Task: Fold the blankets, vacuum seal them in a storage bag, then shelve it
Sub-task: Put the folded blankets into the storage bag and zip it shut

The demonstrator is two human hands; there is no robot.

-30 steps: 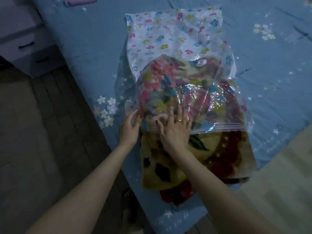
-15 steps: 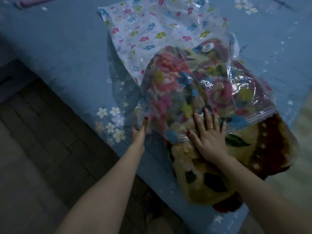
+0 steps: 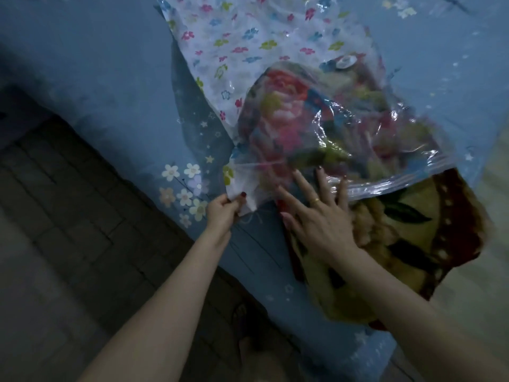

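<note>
The folded blanket (image 3: pixel 385 230) lies on the bed (image 3: pixel 96 64), half inside the storage bag (image 3: pixel 275 64), its long axis running from 5 o'clock up to 11 o'clock. The left hand (image 3: pixel 221 213) pinches the bag's mouth corner at the blanket's 9 o'clock. The right hand (image 3: pixel 319 216), nearer, rests flat with fingers spread on the exposed end; the remainder lies toward 5 o'clock, so pushing should run toward 11 o'clock.

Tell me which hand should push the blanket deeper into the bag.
Right hand: it lies flat on the blanket at the storage bag mouth. Left hand pinches the bag's corner.
</note>
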